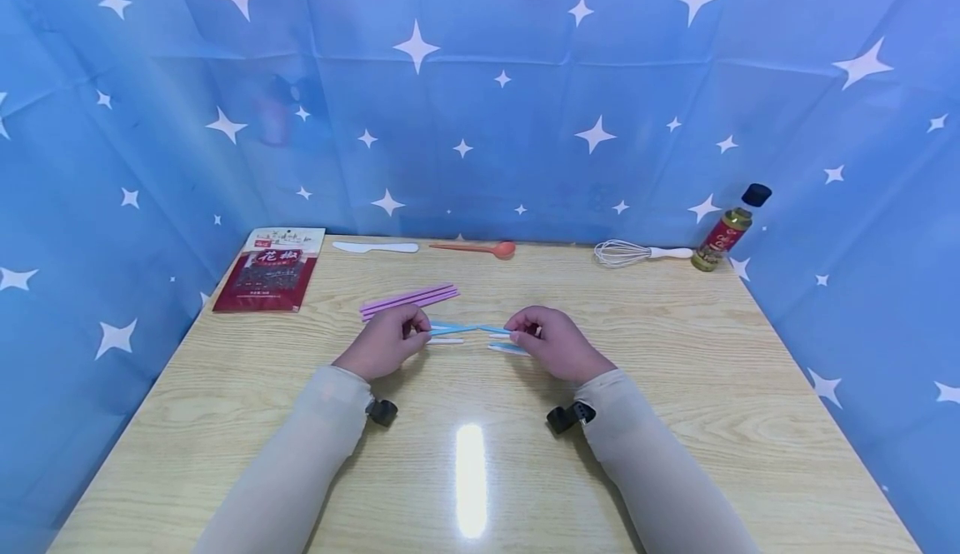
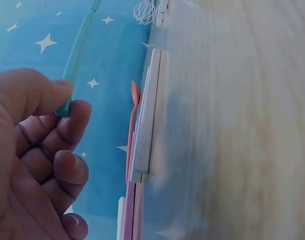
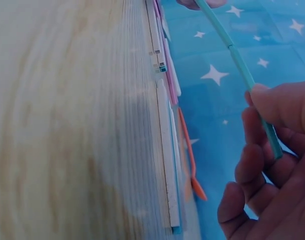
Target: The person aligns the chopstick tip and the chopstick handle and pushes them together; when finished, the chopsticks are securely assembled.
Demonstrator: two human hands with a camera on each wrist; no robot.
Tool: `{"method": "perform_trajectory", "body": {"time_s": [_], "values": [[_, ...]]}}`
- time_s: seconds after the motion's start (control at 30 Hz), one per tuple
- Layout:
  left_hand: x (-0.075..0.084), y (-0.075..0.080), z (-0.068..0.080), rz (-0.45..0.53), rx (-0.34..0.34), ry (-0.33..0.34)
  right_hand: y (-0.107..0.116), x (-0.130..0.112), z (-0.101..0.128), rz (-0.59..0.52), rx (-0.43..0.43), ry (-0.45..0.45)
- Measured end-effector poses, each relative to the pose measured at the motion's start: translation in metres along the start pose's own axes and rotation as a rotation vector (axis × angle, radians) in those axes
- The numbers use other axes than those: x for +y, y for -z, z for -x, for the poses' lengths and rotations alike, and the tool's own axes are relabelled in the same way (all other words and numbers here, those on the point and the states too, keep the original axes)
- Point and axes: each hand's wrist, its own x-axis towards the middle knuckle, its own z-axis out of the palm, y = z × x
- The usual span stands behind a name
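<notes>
Two hands hold a thin blue strip level above the middle of the bench.

The left hand (image 1: 386,341) pinches one end of the blue strip (image 1: 468,328) between thumb and curled fingers, and the right hand (image 1: 551,340) pinches the other end the same way, so both are closed on it. The strip's long axis runs left to right across the person's front, roughly parallel to the near edge of the bench (image 1: 675,387), raised just off the wood. Beneath it lie two short white pieces (image 1: 447,341), touching the surface. A bundle of pink strips (image 1: 408,299) lies just behind the left hand, tilted slightly up to the right. Along the far edge sit a red packet (image 1: 270,275), a white knife (image 1: 375,247), an orange spoon (image 1: 476,248), a whisk (image 1: 637,252) and a small bottle (image 1: 731,229).
</notes>
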Motion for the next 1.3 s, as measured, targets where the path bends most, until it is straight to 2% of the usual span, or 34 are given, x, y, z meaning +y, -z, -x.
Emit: {"method": "perform_trajectory", "body": {"time_s": [0.43, 0.87, 1.3], "values": [[0.0047, -0.0005, 0.0028, 0.031, 0.027, -0.041, 0.0, 0.0011, 0.0001, -0.029, 0.017, -0.001], [0.005, -0.0012, 0.0021, 0.034, 0.01, -0.014, -0.0016, 0.005, -0.0016, -0.094, 0.014, 0.016], [0.0057, -0.0002, 0.003, 0.057, 0.046, -0.019, -0.0027, 0.0036, -0.0012, -0.096, 0.064, -0.004]]}}
